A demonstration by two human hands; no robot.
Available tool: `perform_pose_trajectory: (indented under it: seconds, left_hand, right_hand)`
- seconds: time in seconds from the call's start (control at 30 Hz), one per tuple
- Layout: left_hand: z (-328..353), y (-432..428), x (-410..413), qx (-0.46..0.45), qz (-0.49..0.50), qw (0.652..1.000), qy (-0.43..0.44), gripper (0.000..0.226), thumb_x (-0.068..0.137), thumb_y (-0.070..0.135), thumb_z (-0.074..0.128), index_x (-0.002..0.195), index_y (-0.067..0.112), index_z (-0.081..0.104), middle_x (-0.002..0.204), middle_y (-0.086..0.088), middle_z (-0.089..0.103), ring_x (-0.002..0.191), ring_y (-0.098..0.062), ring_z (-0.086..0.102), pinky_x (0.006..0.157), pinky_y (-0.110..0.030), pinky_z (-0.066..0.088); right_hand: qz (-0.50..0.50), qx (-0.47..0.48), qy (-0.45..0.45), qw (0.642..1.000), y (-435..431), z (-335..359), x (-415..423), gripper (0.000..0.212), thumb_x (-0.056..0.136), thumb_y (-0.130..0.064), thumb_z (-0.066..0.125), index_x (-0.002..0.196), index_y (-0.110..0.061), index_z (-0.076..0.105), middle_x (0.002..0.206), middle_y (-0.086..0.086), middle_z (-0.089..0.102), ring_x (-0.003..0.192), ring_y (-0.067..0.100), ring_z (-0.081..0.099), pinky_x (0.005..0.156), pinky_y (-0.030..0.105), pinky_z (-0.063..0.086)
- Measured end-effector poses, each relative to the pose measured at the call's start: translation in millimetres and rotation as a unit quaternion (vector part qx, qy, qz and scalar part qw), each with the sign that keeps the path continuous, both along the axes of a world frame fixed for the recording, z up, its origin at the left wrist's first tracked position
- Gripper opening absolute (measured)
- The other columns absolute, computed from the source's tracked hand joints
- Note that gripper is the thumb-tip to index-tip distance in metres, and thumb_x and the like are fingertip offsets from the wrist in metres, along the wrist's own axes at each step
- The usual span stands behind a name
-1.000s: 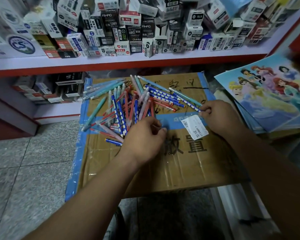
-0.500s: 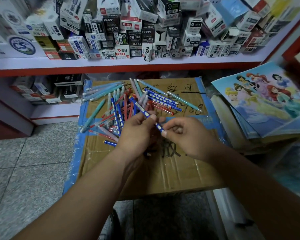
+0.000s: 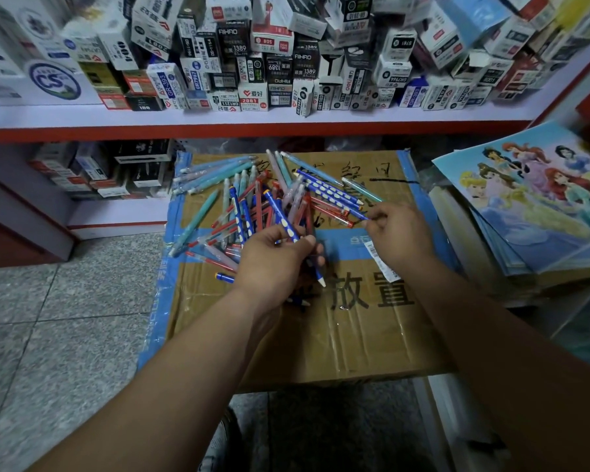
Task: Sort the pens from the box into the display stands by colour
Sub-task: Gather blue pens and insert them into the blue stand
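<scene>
The loose pile of pens (image 3: 252,206) lies at the centre of the frame on the closed cardboard box (image 3: 355,335), just above both hands. The left hand (image 3: 273,264), reaching in from the lower left with its back to the camera, has its fingers curled round a bundle of blue pens (image 3: 319,272) whose tips stick out at its lower right. The right hand (image 3: 401,233), at the pile's right edge, pinches the near end of a blue dotted pen (image 3: 338,202) between thumb and forefinger.
</scene>
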State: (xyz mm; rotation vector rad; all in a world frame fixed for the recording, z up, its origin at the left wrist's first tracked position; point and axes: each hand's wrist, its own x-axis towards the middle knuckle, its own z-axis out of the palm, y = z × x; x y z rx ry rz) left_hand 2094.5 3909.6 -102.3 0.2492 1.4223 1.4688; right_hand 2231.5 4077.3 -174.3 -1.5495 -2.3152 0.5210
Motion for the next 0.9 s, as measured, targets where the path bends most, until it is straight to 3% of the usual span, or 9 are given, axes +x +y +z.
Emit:
perform_pose_trajectory:
  seconds: [0.1,0.23,0.37,0.5,0.57,0.63,0.7,0.77,0.9]
  left_hand:
    - [-1.1,0.5,-0.1,-0.007,-0.006,1.0,0.014,0.013,0.096,-0.001,0.058,0.109,-0.001,0.06,0.069,-0.009,0.068,0.063,-0.023,0.064,0.066,-0.035,0.059]
    - [-2.6,1.2,0.6,-0.013,-0.014,0.999,0.043,0.01,0.095,0.001,0.06,0.105,-0.001,0.062,0.073,-0.008,0.072,0.072,-0.024,0.066,0.075,-0.042,0.058]
    - [-2.7,0.8,0.4,-0.014,-0.015,0.997,0.079,0.006,0.094,0.005,0.063,0.097,0.0,0.065,0.081,-0.011,0.075,0.073,-0.022,0.068,0.064,-0.034,0.058]
    - [-2.8,-0.9,2.2,-0.014,-0.023,0.993,0.118,0.01,0.095,0.009,0.064,0.086,0.007,0.069,0.089,-0.016,0.075,0.072,-0.019,0.07,0.061,-0.027,0.054]
    - [-3.6,-2.4,2.9,-0.014,-0.051,0.989,0.14,0.015,0.094,0.013,0.065,0.08,0.012,0.07,0.093,-0.02,0.074,0.075,-0.021,0.07,0.062,-0.028,0.053]
    - [-3.0,-4.0,6.0,-0.012,-0.096,0.988,0.123,0.01,0.095,0.013,0.064,0.093,0.007,0.072,0.091,-0.021,0.073,0.071,-0.023,0.067,0.059,-0.029,0.053]
    - [-3.5,-5.5,10.4,-0.009,-0.137,0.988,0.067,0.015,0.095,0.008,0.062,0.104,0.0,0.07,0.09,-0.02,0.071,0.072,-0.024,0.065,0.058,-0.028,0.057]
    - [-4.3,-6.5,12.5,-0.002,-0.173,0.985,0.027,0.02,0.094,0.006,0.061,0.108,-0.007,0.067,0.093,-0.02,0.07,0.08,-0.026,0.067,0.072,-0.035,0.06]
    - [-5.8,-8.3,6.6,-0.014,-0.182,0.982,0.044,0.016,0.092,0.002,0.063,0.105,-0.007,0.067,0.086,-0.013,0.073,0.075,-0.021,0.07,0.07,-0.031,0.059]
  right_hand:
    - [-0.015,-0.024,0.038,0.999,0.4,2.9,3.0,0.004,0.09,-0.028,0.068,0.088,-0.03,0.066,0.095,0.0,0.067,0.087,0.018,0.061,0.068,0.029,0.047]
    - [-0.017,-0.065,0.125,0.99,-12.1,21.6,16.9,0.004,0.093,-0.023,0.065,0.095,-0.021,0.063,0.083,-0.01,0.062,0.076,0.004,0.06,0.059,0.019,0.041]
    - [-0.054,-0.052,0.268,0.961,-23.4,45.4,30.7,0.005,0.099,-0.029,0.057,0.1,-0.024,0.055,0.089,-0.004,0.068,0.078,0.007,0.067,0.066,0.031,0.057]
    - [-0.084,-0.028,0.393,0.915,-29.4,77.1,29.8,0.008,0.103,-0.022,0.048,0.105,-0.015,0.051,0.087,0.0,0.073,0.073,0.008,0.069,0.062,0.025,0.053]
    - [-0.054,-0.051,0.378,0.923,-37.1,86.6,24.5,0.009,0.103,-0.023,0.051,0.103,-0.015,0.055,0.08,-0.001,0.072,0.063,0.002,0.063,0.06,0.023,0.048]
    - [-0.007,-0.119,0.342,0.932,-46.9,86.5,13.6,0.01,0.101,-0.024,0.056,0.103,-0.015,0.059,0.078,-0.001,0.072,0.056,-0.002,0.06,0.056,0.019,0.044]
    - [0.035,-0.166,0.33,0.929,-54.1,81.2,0.4,0.007,0.098,-0.022,0.061,0.099,-0.015,0.06,0.073,-0.002,0.072,0.052,0.001,0.059,0.052,0.019,0.044]
    - [0.062,-0.184,0.321,0.927,-56.8,75.6,-10.6,0.007,0.096,-0.022,0.064,0.097,-0.016,0.06,0.065,-0.007,0.07,0.051,0.004,0.057,0.05,0.021,0.045]
    - [0.072,-0.222,0.324,0.917,-52.3,64.0,-23.3,0.014,0.096,-0.026,0.065,0.1,-0.013,0.063,0.067,-0.005,0.069,0.052,0.006,0.059,0.047,0.022,0.046]
